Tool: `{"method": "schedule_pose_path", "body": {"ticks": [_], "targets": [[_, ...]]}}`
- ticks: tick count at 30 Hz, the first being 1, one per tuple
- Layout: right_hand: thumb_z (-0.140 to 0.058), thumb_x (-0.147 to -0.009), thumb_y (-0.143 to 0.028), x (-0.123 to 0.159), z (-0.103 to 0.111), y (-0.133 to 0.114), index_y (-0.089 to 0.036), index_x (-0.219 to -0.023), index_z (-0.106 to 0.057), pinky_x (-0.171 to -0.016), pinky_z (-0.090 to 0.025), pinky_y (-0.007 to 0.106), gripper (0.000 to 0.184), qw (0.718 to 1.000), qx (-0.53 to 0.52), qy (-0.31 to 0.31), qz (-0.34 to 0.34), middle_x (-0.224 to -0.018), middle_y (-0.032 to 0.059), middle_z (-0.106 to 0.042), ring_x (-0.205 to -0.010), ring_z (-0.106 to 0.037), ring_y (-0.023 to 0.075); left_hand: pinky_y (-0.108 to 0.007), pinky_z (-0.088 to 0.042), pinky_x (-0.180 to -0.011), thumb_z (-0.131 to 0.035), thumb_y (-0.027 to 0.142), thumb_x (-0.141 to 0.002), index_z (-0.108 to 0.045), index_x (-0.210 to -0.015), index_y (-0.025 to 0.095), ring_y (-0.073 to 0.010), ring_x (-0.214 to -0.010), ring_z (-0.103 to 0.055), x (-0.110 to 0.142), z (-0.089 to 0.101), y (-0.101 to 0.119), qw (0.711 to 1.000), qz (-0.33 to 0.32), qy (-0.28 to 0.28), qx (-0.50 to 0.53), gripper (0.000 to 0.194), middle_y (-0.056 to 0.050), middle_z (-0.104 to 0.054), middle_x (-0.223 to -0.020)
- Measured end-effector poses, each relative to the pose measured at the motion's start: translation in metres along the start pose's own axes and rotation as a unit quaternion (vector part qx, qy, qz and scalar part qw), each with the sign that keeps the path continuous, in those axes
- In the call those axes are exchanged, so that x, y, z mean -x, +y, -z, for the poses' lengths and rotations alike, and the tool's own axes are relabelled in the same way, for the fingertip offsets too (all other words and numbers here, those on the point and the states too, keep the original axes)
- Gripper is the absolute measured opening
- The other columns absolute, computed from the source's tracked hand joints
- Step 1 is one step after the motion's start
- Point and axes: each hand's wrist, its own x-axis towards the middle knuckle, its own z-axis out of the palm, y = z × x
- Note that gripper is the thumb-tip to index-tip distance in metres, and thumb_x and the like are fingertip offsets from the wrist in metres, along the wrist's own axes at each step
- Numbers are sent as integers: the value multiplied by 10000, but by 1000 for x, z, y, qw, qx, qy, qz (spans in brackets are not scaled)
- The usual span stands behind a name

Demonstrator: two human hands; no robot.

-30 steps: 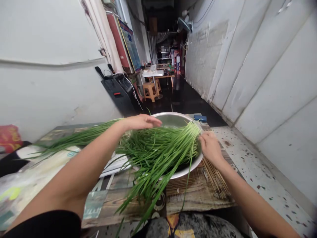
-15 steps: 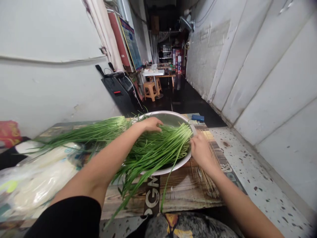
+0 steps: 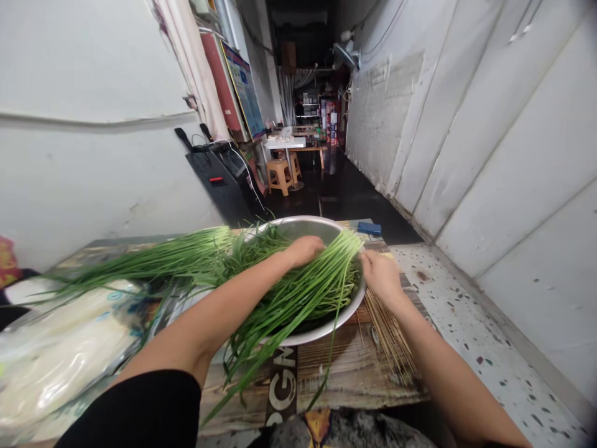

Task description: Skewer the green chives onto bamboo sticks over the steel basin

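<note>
A wide metal bowl (image 3: 305, 227) stands on a low table, heaped with long green chives (image 3: 289, 292) that spill over its front rim. A second bundle of chives (image 3: 153, 261) lies stretched to the left across the table. My left hand (image 3: 305, 250) rests on top of the chives in the bowl, fingers curled down into them. My right hand (image 3: 380, 274) is at the bowl's right rim, its fingers closed on the pale cut ends of the stalks.
Thin bamboo skewers (image 3: 392, 339) lie on the table right of the bowl. Plastic bags (image 3: 60, 354) sit at the left. A small blue object (image 3: 369, 228) lies behind the bowl. A black machine (image 3: 224, 180) leans against the left wall; stools and a table stand down the corridor.
My left hand has slid right over the chives toward the cut ends. My right hand moved slightly up and left along the bowl's rim. The view shifted a little.
</note>
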Motion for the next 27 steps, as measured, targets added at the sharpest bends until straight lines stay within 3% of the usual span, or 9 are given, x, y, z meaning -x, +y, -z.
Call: {"method": "schedule_pose_path", "body": {"ticks": [2,4,7,9,10,15,19,24,27], "targets": [[-374,-896,-259,-7,3,-4,-182,-827,-645,-616,-334,256,291,1000,-2,-1,-1,-768,71,-680,-698,-596,183,-256,-438,-853,-541,205,-771,-731,-848,187,-169,-881,-618,-2,10,-4,997,51,42,28,205,-48,-708,-913],[-385,-889,-245,-12,5,-10,-189,-867,-645,-640,-349,247,266,1000,-29,1,10,-816,67,-693,-736,-610,182,-265,-462,-799,-554,206,-763,-722,-912,172,-166,-797,-626,-4,22,-7,979,148,115,84,227,-54,-710,-871],[-410,-869,-209,-14,4,-20,-185,-884,-639,-652,-365,242,231,998,-59,0,-1,-843,70,-698,-748,-617,180,-248,-476,-648,-515,135,-766,-626,-1129,98,-118,-604,-593,-6,42,-2,895,283,231,255,381,-73,-692,-797],[-412,-865,-206,-12,3,-24,-181,-817,-632,-631,-368,241,226,997,-73,-8,-11,-770,66,-692,-687,-610,172,-225,-458,-585,-486,93,-757,-567,-1193,61,-93,-562,-571,-7,50,8,842,305,268,355,444,-89,-682,-821],[-406,-868,-208,-9,2,-26,-183,-786,-625,-617,-367,238,235,996,-85,-11,-10,-729,58,-684,-653,-602,165,-215,-446,-563,-489,84,-743,-577,-1176,61,-87,-555,-563,-6,53,15,833,302,267,379,442,-90,-679,-833],[-407,-853,-210,6,3,-24,-189,-804,-632,-581,-347,233,231,995,-101,18,10,-705,37,-675,-631,-594,152,-225,-437,-617,-565,200,-724,-689,-1030,154,-115,-639,-563,4,49,45,870,276,206,353,333,-34,-683,-748],[-437,-836,-256,16,3,-13,-208,-786,-647,-561,-326,242,222,998,-55,35,11,-696,25,-672,-643,-593,162,-279,-449,-728,-601,419,-737,-711,-1006,169,-156,-707,-592,18,33,46,894,219,202,336,383,-34,-696,-763],[-442,-838,-275,21,-4,0,-221,-825,-671,-603,-390,233,236,992,-123,35,13,-717,4,-691,-649,-609,148,-313,-437,-827,-622,385,-726,-715,-867,122,-173,-791,-616,24,17,32,893,226,202,334,312,-72,-709,-841],[-454,-838,-298,23,-8,4,-221,-859,-687,-654,-438,241,246,981,-188,36,25,-760,10,-708,-698,-632,154,-328,-453,-825,-598,352,-748,-686,-917,113,-170,-786,-626,20,16,32,876,242,202,365,306,-80,-711,-839]]}}
